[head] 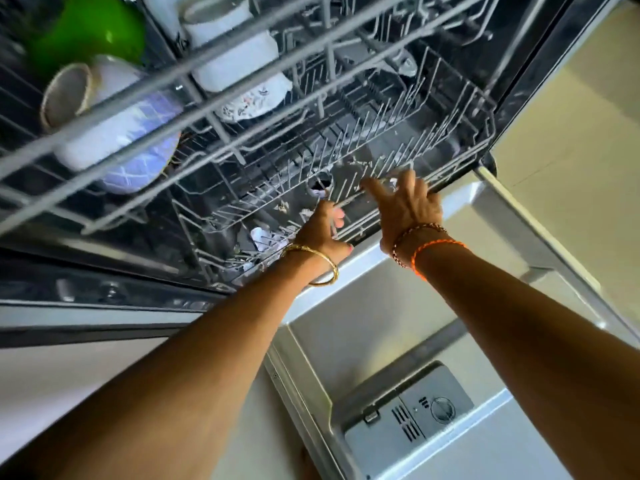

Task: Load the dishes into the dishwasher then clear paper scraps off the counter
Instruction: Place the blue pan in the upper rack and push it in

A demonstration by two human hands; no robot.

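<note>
At the bottom right of the frame the open door (460, 306) lies flat, its detergent cup (412, 427) nearest the camera. Above it, mid-frame, both hands reach the front edge of the lower rack (398, 140). The left hand (322, 230) is curled round the front rail; the right hand (408, 206) rests on the rail with fingers (372, 185) partly spread, and whether it grips is unclear. This rack looks nearly bare, so it should roll lightly; the wire is stiff and the front rail is the sound place to hold, both hands apart to keep it square. Beyond, at upper left, the upper rack (145, 109) carries the dishes: a mug (65, 95), a patterned bowl (138, 147), a green bowl (90, 32), white crockery (235, 60). These are breakable and would rattle if jolted.
</note>
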